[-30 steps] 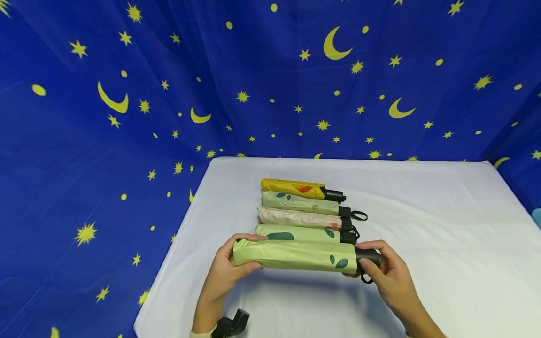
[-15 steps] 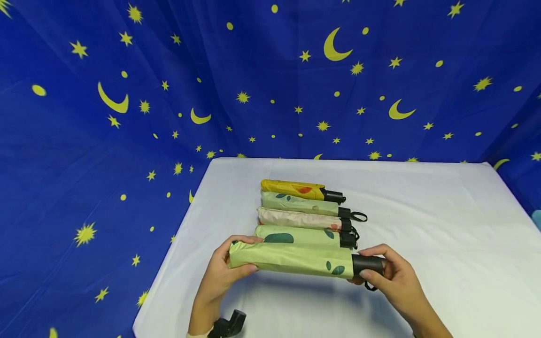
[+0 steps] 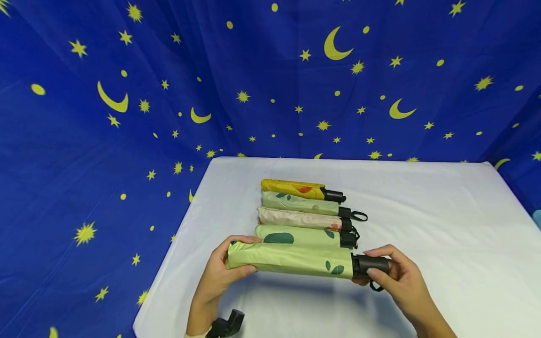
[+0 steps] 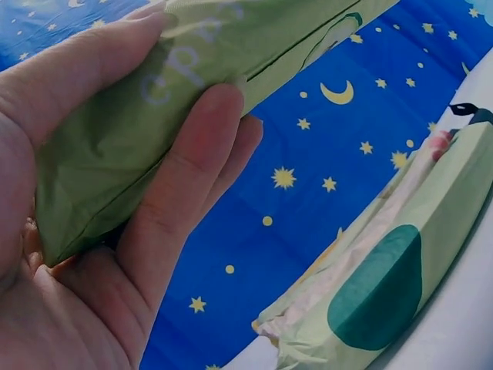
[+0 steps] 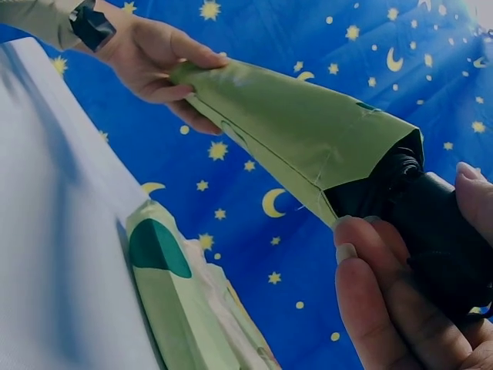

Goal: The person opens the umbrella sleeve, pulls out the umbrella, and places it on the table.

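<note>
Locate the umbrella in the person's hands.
In the head view, the held umbrella is low centre, in front of the row's nearest green umbrella; the left hand grips its cloth end, the right hand its black handle.

A white-covered table [image 3: 456,225] is bordered at its back and left by blue fabric [image 3: 262,56], on which yellow moons [image 3: 331,49], stars [image 3: 86,233] and dots [image 3: 37,89] are printed.

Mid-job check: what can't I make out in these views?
Head: some fingers of the right hand, hidden behind the black handle.
Head: what the light-blue thing is, cut off by the right edge.
Left wrist: the handle end of the held umbrella, cut off by the top edge; its pale lettering, too faint to read.
Left wrist: most of the yellow umbrella, hidden behind the cream umbrella.
</note>
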Motion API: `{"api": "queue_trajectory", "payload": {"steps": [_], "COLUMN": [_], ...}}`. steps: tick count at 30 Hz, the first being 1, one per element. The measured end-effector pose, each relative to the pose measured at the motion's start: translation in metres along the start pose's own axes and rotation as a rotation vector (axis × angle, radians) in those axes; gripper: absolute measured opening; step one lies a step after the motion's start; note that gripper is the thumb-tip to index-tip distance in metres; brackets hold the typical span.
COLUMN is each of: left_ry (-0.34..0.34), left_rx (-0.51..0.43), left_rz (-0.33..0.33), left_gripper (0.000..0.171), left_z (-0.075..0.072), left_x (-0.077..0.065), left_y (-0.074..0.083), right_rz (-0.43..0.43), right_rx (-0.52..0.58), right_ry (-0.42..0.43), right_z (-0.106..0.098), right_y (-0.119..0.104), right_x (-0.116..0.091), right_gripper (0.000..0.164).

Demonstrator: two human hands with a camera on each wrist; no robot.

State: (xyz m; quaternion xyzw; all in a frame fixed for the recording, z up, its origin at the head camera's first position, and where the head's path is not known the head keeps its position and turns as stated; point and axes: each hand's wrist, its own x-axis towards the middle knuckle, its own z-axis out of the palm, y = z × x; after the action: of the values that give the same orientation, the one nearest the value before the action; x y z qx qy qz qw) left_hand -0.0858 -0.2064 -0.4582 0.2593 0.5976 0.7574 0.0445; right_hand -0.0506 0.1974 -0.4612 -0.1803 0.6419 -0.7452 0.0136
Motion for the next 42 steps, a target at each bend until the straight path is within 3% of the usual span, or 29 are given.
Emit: {"api": "queue_trajectory", "payload": {"steps": [24,31,42], "left_ry": [-0.027,-0.007,-0.045], "left_rx": [-0.008,-0.022,-0.055], "left_rz": [0.001,0.028,0.061], "left_gripper": [0.052,0.052,0.053], "left_z": [-0.002,-0.004,-0.009], "left_x": [-0.003,-0.004,-0.006], "left_y": [0.003,0.004,-0.001], "right_rz": [-0.009,-0.022,-0.030], "right_rx": [-0.010,-0.015,-0.028], "right_ry": [-0.009,0.010,0.027], "right_z": [-0.009,-0.015,-0.019], "right_y": [-0.002,-0.004,-0.003], "right_x": [-0.007,-0.008,-0.010], "right_gripper": [0.029,0.031,0.031]}}
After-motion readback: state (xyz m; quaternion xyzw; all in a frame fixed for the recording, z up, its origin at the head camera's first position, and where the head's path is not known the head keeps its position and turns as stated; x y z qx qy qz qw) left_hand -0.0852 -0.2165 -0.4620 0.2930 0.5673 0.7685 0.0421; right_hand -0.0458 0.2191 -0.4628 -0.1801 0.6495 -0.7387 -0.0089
